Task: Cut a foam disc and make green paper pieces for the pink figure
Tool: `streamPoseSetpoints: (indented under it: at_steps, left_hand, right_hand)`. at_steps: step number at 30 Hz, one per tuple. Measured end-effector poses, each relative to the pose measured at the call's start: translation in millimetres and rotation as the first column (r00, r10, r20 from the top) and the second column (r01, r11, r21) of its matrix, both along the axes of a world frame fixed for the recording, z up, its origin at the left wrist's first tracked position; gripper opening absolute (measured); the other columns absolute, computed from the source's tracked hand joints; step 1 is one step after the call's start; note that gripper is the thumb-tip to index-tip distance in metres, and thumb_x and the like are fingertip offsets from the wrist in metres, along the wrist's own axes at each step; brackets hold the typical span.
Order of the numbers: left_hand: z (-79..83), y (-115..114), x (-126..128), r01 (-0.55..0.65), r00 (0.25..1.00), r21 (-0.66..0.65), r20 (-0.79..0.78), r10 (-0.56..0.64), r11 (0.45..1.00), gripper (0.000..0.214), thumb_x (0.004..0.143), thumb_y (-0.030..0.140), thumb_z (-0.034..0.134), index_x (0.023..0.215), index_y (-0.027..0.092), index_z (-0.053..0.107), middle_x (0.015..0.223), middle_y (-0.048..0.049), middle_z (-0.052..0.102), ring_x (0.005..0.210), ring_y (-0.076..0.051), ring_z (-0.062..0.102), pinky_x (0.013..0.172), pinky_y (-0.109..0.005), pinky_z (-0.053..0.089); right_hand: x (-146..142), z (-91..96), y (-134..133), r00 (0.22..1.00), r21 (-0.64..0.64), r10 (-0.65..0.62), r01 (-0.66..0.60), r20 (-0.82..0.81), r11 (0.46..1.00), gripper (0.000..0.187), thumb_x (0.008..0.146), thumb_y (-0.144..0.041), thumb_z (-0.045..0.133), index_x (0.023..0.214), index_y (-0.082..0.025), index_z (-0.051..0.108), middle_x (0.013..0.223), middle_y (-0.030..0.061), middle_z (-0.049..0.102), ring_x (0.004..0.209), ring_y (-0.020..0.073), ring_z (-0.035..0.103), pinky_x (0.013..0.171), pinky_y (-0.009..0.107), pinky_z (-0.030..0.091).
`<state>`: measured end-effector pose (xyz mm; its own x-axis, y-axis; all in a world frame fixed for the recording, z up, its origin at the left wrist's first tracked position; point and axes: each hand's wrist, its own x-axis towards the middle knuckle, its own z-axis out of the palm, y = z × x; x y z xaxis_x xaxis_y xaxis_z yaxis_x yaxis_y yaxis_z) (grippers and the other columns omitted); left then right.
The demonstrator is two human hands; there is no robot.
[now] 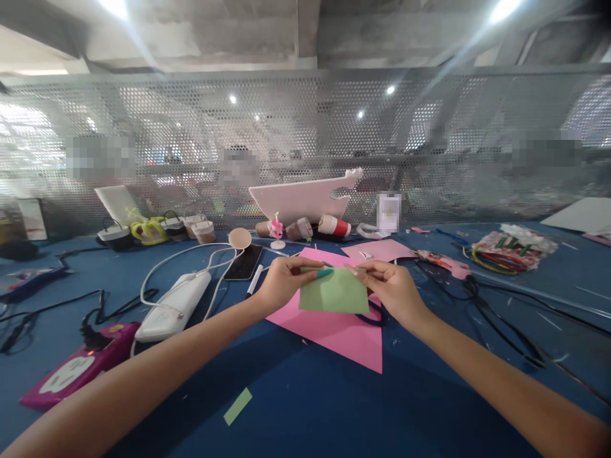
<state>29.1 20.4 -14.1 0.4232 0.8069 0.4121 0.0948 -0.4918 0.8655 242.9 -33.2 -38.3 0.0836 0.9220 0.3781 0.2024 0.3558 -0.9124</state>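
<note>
Between my two hands is a sheet of green paper [334,294], held up by its top edge. My left hand [285,280] pinches the upper left, its thumb with a teal nail across the front. At the upper right, the fingers of my right hand [389,285] are closed on the same paper. Below and behind it lies a large pink paper sheet [348,340] on the blue table. Dark scissor-like handles [375,316] show partly from behind the green paper; the rest is hidden. A small green paper strip [237,407] lies nearer to me.
Left of my hands are a marker [255,281], a phone [243,263], a white power bank [176,306] with cables and a magenta power strip [81,366]. Paper cups [334,225] lie at the back before a white foam board [300,196]. A glue gun [446,264] and wires lie right.
</note>
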Motion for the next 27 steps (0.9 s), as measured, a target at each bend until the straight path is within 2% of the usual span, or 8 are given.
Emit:
streamPoseSetpoints:
  at_steps: [2,6,10,13,17,20,23,27]
  left_hand:
    - [-0.9,0,0,0.002,1.0,0.001,-0.007,-0.002,1.0,0.024,0.07,0.032,0.073,0.088,0.016,0.075,0.096,-0.0103,0.073,0.085,-0.021,0.068,0.079,-0.035,0.055]
    - [-1.4,1,0,-0.005,0.999,0.026,-0.051,0.006,1.0,0.024,0.072,0.031,0.072,0.091,0.017,0.075,0.093,-0.0097,0.074,0.081,-0.02,0.069,0.074,-0.034,0.056]
    - [1.6,-2,0,0.013,0.992,0.032,-0.128,-0.009,0.999,0.025,0.074,0.028,0.07,0.096,0.018,0.074,0.092,-0.0074,0.075,0.076,-0.02,0.069,0.067,-0.031,0.057]
    - [3.6,-5,0,-0.003,0.983,0.086,-0.181,0.019,0.996,0.018,0.075,0.027,0.068,0.089,0.018,0.076,0.082,-0.0045,0.075,0.069,-0.02,0.069,0.058,-0.028,0.055]
    - [3.0,-5,-1,-0.018,0.991,0.115,-0.131,0.033,0.993,0.011,0.073,0.027,0.07,0.08,0.022,0.076,0.074,-0.0011,0.075,0.068,-0.02,0.068,0.054,-0.026,0.055]
    - [0.0,-3,-1,0.015,0.997,0.025,-0.079,-0.013,1.0,0.013,0.069,0.029,0.073,0.079,0.021,0.076,0.076,-0.0026,0.075,0.069,-0.02,0.068,0.056,-0.027,0.055]
    - [-6.0,-2,2,0.043,0.999,-0.155,-0.001,-0.044,0.987,0.02,0.066,0.031,0.075,0.083,0.019,0.076,0.08,-0.0048,0.075,0.068,-0.017,0.068,0.056,-0.024,0.054]
    - [-17.4,-6,9,0.113,0.99,-0.425,0.127,-0.064,0.898,0.04,0.062,0.041,0.079,0.094,0.019,0.072,0.076,-0.0047,0.073,0.062,-0.017,0.068,0.049,-0.024,0.053]
  right_hand:
    - [0,0.9,-1,0.999,0.012,-0.032,0.032,0.01,0.999,0.036,0.071,-0.05,0.07,0.084,-0.017,0.072,0.07,0.0049,0.07,0.062,0.0181,0.063,0.054,0.028,0.049]
    - [0,2.0,-1,0.999,0.061,-0.008,0.005,0.041,0.998,0.037,0.073,-0.049,0.068,0.092,-0.018,0.074,0.082,0.007,0.074,0.07,0.0216,0.067,0.058,0.031,0.053]
    - [2,0.7,1,0.998,0.045,-0.034,0.031,0.054,0.999,0.035,0.07,-0.05,0.07,0.085,-0.019,0.076,0.083,0.0077,0.075,0.073,0.0247,0.069,0.06,0.034,0.054]
    - [2,-2.2,4,0.996,0.021,-0.05,0.048,0.075,0.999,0.033,0.069,-0.05,0.07,0.08,-0.019,0.076,0.079,0.0069,0.075,0.07,0.0248,0.069,0.06,0.035,0.054]
    - [1,-5.2,6,0.993,-0.009,-0.061,0.062,0.097,0.998,0.034,0.067,-0.051,0.07,0.074,-0.018,0.074,0.072,0.0072,0.074,0.065,0.0245,0.068,0.057,0.035,0.053]
    - [0,-3.5,4,0.991,0.02,-0.066,0.064,0.116,0.998,0.035,0.069,-0.052,0.069,0.072,-0.017,0.074,0.07,0.0068,0.074,0.063,0.0234,0.068,0.056,0.033,0.052]
    - [0,0.7,0,0.988,0.053,-0.097,0.091,0.119,0.994,0.034,0.069,-0.052,0.069,0.07,-0.018,0.073,0.069,0.0059,0.073,0.063,0.0223,0.067,0.056,0.032,0.051]
    - [-1,4.2,-4,0.993,0.07,-0.106,0.102,0.056,0.992,0.032,0.066,-0.051,0.072,0.069,-0.019,0.073,0.071,0.0053,0.073,0.066,0.0226,0.067,0.059,0.033,0.052]
